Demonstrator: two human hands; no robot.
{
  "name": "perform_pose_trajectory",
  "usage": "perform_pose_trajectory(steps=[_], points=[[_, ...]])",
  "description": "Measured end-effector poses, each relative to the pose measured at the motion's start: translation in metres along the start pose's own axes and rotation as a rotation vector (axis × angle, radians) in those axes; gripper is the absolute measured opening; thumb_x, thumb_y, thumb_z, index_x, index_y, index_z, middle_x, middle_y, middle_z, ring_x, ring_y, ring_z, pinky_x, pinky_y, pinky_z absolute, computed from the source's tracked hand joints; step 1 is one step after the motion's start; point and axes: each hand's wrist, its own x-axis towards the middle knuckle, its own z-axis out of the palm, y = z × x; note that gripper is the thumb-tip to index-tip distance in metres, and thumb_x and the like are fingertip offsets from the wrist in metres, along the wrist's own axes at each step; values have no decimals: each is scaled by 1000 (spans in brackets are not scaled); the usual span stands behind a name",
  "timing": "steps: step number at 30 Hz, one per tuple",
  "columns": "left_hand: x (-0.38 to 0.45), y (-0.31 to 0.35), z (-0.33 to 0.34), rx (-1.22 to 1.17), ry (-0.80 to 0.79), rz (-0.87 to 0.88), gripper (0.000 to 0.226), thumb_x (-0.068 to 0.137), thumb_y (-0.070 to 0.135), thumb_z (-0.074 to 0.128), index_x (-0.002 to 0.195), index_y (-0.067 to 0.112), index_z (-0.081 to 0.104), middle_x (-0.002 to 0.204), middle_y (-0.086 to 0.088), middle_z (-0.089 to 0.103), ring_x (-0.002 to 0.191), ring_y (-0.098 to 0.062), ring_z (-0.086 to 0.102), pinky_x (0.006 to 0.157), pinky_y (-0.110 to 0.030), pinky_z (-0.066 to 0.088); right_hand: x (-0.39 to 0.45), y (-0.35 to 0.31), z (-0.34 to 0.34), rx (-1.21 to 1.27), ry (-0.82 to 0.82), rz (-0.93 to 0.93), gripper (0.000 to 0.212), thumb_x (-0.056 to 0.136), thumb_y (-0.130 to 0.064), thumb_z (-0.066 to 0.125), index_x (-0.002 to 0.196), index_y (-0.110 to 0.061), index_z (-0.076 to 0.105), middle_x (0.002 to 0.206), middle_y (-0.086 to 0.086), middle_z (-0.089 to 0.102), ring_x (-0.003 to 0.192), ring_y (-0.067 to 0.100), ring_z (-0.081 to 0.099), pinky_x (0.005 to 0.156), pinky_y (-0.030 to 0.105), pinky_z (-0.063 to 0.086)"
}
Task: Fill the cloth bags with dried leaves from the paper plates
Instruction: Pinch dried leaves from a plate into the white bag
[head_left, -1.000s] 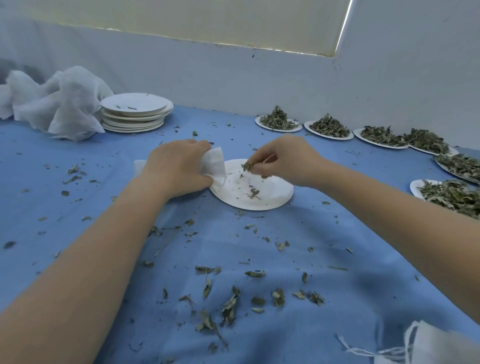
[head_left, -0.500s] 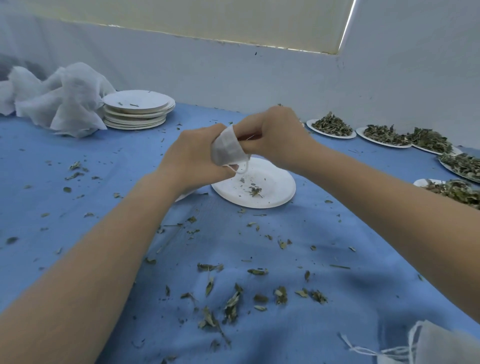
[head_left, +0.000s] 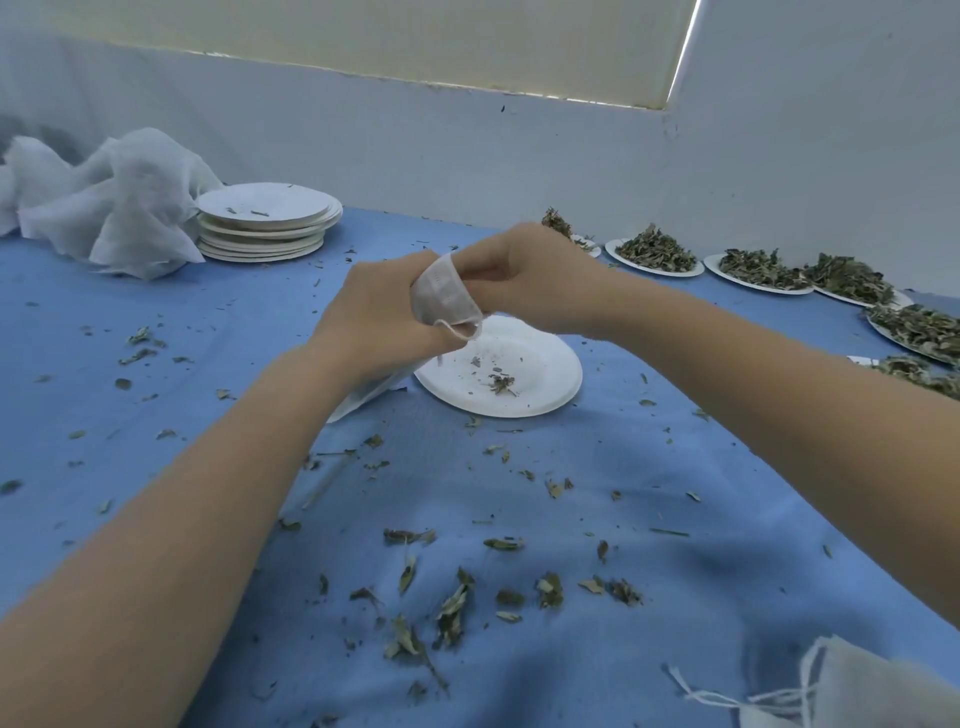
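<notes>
Both hands have risen off the nearly empty white paper plate (head_left: 511, 374) within the last second and now meet above its 11 o'clock edge. The left hand (head_left: 374, 322) is curled round the small white mesh cloth bag (head_left: 444, 296), gripping it with the mouth turned toward the right hand (head_left: 524, 280), whose fingers are pinched at the opening; whether a pinch of leaf is between them I cannot tell. A second ago the right hand was picking crumbs off the plate, so this looks like the last scraps going in. Only a few dried leaf bits (head_left: 501, 383) remain there, so this plate is about done. Full plates of dried green leaves (head_left: 657, 252) wait at 2 o'clock on the blue-covered surface (head_left: 675, 597); stacked empty paper plates (head_left: 267, 221) sit at 10 o'clock.
</notes>
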Motion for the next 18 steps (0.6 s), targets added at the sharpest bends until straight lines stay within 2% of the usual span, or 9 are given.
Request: perform_pose_trajectory(steps=[2, 4, 5, 7, 9, 10, 13, 18], points=[[0, -6, -4, 91, -21, 23, 24, 61, 46, 65, 64, 32, 46, 63, 15, 54, 65, -2, 49, 54, -24, 35, -4, 9, -3, 118, 82, 33, 19, 89, -12, 58, 90, -27, 70, 74, -13, 69, 69, 4, 65, 69, 15, 53], [0, -10, -7, 177, -52, 29, 27, 66, 40, 67, 63, 33, 41, 65, 11, 50, 68, -15, 47, 58, -29, 36, -8, 19, -2, 54, 146, 118, 11, 88, -15, 59, 89, -20, 69, 76, -9, 69, 67, 7, 67, 69, 20, 55], [0, -12, -8, 207, -69, 22, 29, 68, 37, 68, 63, 34, 40, 67, 10, 50, 71, -17, 46, 60, -30, 39, -10, 25, 1, -37, 108, 177, 10, 88, -19, 60, 90, -19, 70, 76, -8, 69, 66, 8, 66, 68, 19, 54], [0, -14, -8, 249, -97, 4, 27, 70, 36, 69, 68, 35, 42, 72, 8, 52, 77, -19, 49, 66, -33, 44, -13, 34, 8, -254, -92, 255, 16, 87, -26, 60, 93, -18, 73, 83, -6, 70, 74, 9, 65, 66, 15, 49], [0, -15, -8, 270, -106, -5, 20, 70, 37, 69, 80, 34, 51, 79, 6, 57, 82, -21, 52, 71, -35, 47, -15, 40, 17, -408, -236, 243, 22, 86, -32, 63, 100, -18, 73, 101, -3, 70, 87, 13, 62, 73, 21, 47], [0, -15, -8, 277, -105, -8, 23, 70, 38, 69, 88, 31, 56, 82, 5, 59, 84, -21, 53, 73, -36, 49, -16, 42, 21, -427, -242, 225, 23, 86, -32, 65, 102, -19, 73, 106, -5, 68, 85, 10, 59, 73, 19, 46], [-1, -14, -8, 275, -100, -10, 29, 70, 38, 68, 95, 27, 58, 85, 4, 60, 85, -21, 54, 74, -37, 49, -18, 44, 25, -314, -143, 208, 13, 83, -20, 70, 95, -19, 75, 95, -8, 69, 67, -5, 51, 61, 3, 39], [-3, -13, -7, 273, -132, -10, 25, 70, 36, 69, 86, 28, 51, 83, 2, 58, 83, -22, 51, 70, -34, 45, -23, 42, 26, -262, -110, 182, 11, 86, -14, 65, 93, -15, 73, 89, -2, 70, 71, 2, 54, 63, 7, 40]])
